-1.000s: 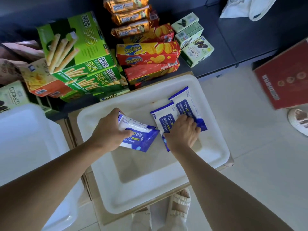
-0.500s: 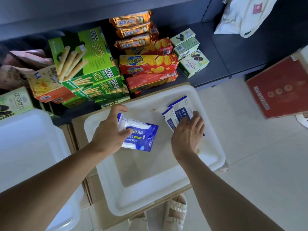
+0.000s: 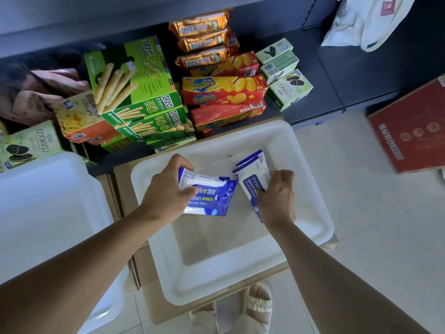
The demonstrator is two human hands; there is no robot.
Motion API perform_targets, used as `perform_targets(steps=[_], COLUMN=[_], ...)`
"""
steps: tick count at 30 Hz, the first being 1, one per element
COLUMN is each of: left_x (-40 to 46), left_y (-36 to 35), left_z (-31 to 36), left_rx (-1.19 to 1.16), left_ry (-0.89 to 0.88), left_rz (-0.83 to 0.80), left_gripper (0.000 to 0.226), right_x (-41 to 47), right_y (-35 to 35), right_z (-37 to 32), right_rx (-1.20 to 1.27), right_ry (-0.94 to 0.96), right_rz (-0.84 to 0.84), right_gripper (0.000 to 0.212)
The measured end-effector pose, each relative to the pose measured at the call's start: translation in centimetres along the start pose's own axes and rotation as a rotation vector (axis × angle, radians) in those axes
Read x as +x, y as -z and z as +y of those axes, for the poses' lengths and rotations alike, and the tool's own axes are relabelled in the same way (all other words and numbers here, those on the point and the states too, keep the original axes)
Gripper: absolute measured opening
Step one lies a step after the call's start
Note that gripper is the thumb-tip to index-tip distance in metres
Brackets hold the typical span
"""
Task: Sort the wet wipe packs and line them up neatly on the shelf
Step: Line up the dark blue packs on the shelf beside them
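My left hand [image 3: 168, 191] grips a blue-and-white alcohol wipe pack [image 3: 209, 195] by its left end, held over the white plastic bin [image 3: 310, 220]. My right hand [image 3: 277, 196] grips a stack of two slimmer wipe packs [image 3: 252, 174], tilted up inside the same bin. The dark shelf [image 3: 337, 78] lies beyond the bin, with bare room at its right part.
Green biscuit-stick boxes [image 3: 134, 80], red Zecheese boxes [image 3: 224, 91], orange snack packs [image 3: 199, 26] and Cookico boxes [image 3: 289, 89] crowd the shelf's left. A second white bin [image 3: 48, 208] stands at left, a red carton [image 3: 409, 131] at right, a white bag [image 3: 366, 20] at top right.
My right hand went from lying flat on the two slim packs to gripping and raising them. The left hand lifted its pack slightly. The camera view tilted up toward the shelf.
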State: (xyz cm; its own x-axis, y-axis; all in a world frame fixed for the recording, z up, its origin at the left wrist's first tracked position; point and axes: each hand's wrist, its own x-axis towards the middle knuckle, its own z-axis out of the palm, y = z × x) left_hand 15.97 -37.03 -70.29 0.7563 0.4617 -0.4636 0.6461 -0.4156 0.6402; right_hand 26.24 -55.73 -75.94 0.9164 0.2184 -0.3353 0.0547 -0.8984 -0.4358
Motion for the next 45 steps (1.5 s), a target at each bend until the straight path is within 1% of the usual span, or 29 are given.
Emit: perform_targets(steps=[3, 5, 7, 10, 13, 15, 19, 22, 25, 27, 29, 33, 40, 45], left_x=[-0.5, -1.2, -1.9, -3.4, -5.4, -6.8, -10.1, -13.4, -16.8, -19.0, -20.8, -23.7, -26.4, -26.4], left_y=[0.4, 0.7, 1.1, 2.1, 4.0, 5.9, 10.7, 14.9, 19.1, 21.8, 24.3, 29.9, 40.5, 46.7], left_z=[0.1, 0.4, 0.8, 2.0, 4.4, 6.7, 12.3, 16.9, 21.4, 24.2, 26.8, 31.5, 38.5, 42.0], left_rx=[0.015, 0.028, 0.045, 0.025, 0.000, -0.019, -0.068, -0.093, -0.070, -0.074, -0.109, -0.111, -0.125, -0.220], left_ry=[0.018, 0.034, 0.059, 0.099, 0.105, 0.094, 0.032, -0.037, -0.118, -0.160, -0.223, -0.314, -0.474, -0.542], left_rz=[0.014, -0.004, -0.004, 0.017, 0.053, 0.092, 0.182, 0.264, 0.369, 0.406, 0.421, 0.488, 0.637, 0.633], left_gripper=[0.032, 0.033, 0.034, 0.033, 0.032, 0.031, 0.028, 0.023, 0.021, 0.019, 0.023, 0.016, 0.017, 0.019], right_x=[0.4, 0.4, 0.3, -0.4, -1.4, -2.1, -3.6, -5.4, -7.3, -8.6, -9.8, -11.5, -12.5, -12.5], right_y=[0.5, 1.0, 1.9, 4.4, 8.5, 12.2, 20.4, 27.4, 34.3, 38.5, 42.3, 49.3, 59.9, 65.1], right_z=[-0.3, -0.5, -0.8, -1.3, -2.7, -4.3, -8.1, -11.4, -14.8, -16.9, -19.0, -23.7, -32.2, -36.9], right_rx=[-0.095, -0.159, -0.185, -0.191, -0.177, -0.197, -0.240, -0.284, -0.302, -0.310, -0.298, -0.243, -0.232, -0.226], right_ry=[-0.080, -0.074, -0.033, 0.059, 0.139, 0.199, 0.319, 0.419, 0.500, 0.571, 0.635, 0.700, 0.806, 0.871], right_rz=[-0.111, -0.171, -0.214, -0.226, -0.224, -0.202, -0.139, -0.085, -0.019, 0.041, 0.096, 0.197, 0.396, 0.558], right_gripper=[0.044, 0.046, 0.048, 0.050, 0.057, 0.056, 0.049, 0.039, 0.031, 0.027, 0.028, 0.031, 0.030, 0.030])
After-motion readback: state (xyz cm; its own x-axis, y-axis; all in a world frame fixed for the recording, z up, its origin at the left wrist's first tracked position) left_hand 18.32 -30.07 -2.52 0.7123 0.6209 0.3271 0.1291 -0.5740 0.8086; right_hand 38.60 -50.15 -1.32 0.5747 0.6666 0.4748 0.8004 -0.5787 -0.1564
